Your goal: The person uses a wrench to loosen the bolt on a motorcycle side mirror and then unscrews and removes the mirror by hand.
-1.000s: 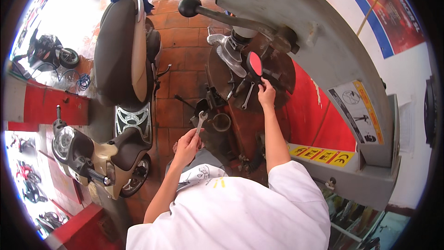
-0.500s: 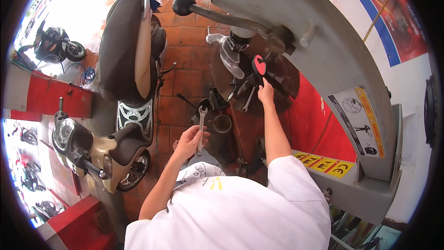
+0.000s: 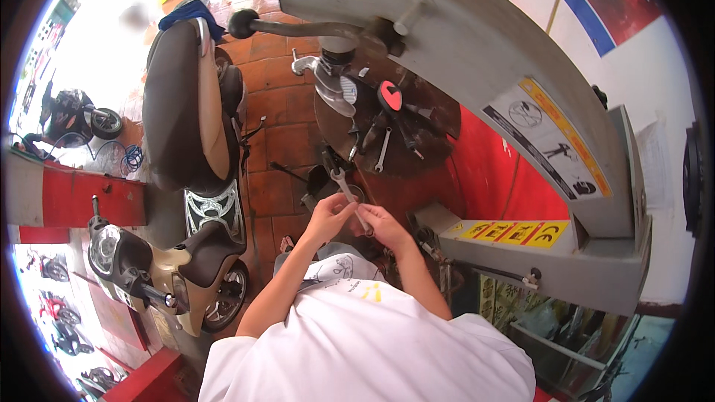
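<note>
Both hands (image 3: pixel 330 219) hold a wrench (image 3: pixel 345 188) near a dark turntable (image 3: pixel 441 140) bearing a pink-faced mirror (image 3: pixel 389 96).

Turntable (image 3: pixel 437 134): round, dark. On it lies a mirror (image 3: pixel 389 95), pink face up, stem running toward the lower right; a wrench (image 3: pixel 383 150) lies just left of the stem. Floor (image 3: pixel 287 97): reddish tile; a brown-and-beige scooter (image 3: pixel 175 112) stands on it.

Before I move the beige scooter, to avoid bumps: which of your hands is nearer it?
Left. The left hand is right of the beige scooter, apart from it; the right hand is farther right, beyond the left.
</note>
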`<act>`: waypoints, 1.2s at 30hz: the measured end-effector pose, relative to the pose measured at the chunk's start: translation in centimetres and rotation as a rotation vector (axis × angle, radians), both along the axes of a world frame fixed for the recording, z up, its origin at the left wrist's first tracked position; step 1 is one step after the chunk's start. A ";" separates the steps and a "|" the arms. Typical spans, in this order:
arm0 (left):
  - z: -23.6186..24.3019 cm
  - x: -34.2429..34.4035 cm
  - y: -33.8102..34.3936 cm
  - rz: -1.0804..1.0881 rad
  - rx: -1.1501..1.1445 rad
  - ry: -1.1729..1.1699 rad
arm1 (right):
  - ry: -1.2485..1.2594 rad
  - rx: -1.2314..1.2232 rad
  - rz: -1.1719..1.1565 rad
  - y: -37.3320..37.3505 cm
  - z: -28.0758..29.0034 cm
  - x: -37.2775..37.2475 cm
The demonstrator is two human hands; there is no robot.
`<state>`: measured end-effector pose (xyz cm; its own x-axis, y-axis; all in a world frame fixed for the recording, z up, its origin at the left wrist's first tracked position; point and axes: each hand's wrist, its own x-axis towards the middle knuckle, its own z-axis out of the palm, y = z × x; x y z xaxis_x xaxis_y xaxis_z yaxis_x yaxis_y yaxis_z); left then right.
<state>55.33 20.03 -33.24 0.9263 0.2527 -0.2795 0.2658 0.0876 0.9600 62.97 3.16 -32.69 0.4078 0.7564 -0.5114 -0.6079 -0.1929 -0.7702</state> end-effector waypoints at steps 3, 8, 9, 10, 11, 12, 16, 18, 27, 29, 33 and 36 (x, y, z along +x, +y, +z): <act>0.0 0.9 -0.9 -0.083 0.012 -0.019 | -0.076 0.047 0.002 -1.4 -0.4 1.9; 1.5 -0.2 -1.2 -0.183 0.166 0.076 | -0.600 -0.308 -0.350 -3.7 -8.9 7.2; 1.5 -0.8 -0.9 -0.231 0.193 0.102 | -0.800 -0.428 -0.409 -3.1 -8.9 7.9; 1.6 -1.3 -0.5 -0.216 0.192 0.108 | -1.003 -0.546 -0.464 -2.3 -8.9 8.8; 1.6 -2.0 -0.1 -0.212 0.199 0.129 | -0.968 -0.648 -0.508 -1.2 -8.5 9.6; 1.6 -2.5 0.1 -0.219 0.206 0.149 | -1.006 -0.677 -0.554 -0.4 -9.3 10.6; 1.2 -5.0 1.1 -0.133 0.206 0.137 | -1.092 -0.847 -0.577 2.7 -12.0 13.0; 1.6 -6.2 1.6 -0.080 0.198 0.201 | -1.028 -0.896 -0.560 3.8 -12.9 13.3; 0.6 -9.5 2.9 0.049 0.104 0.227 | -1.031 -0.900 -0.604 4.3 -14.3 10.7; 0.5 -9.4 2.6 0.030 0.119 0.218 | -1.000 -0.869 -0.578 3.4 -14.3 9.6; 0.4 -9.0 1.8 -0.014 0.131 0.212 | -0.993 -0.864 -0.582 2.2 -14.1 8.9; 0.4 -8.4 1.2 -0.063 0.137 0.200 | -0.988 -0.756 -0.599 1.2 -14.3 9.4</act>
<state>46.97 21.24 -32.83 0.8710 0.2444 -0.4262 0.4527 -0.0623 0.8895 72.37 4.39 -46.96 0.9996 0.0092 -0.0253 -0.0129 -0.6586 -0.7524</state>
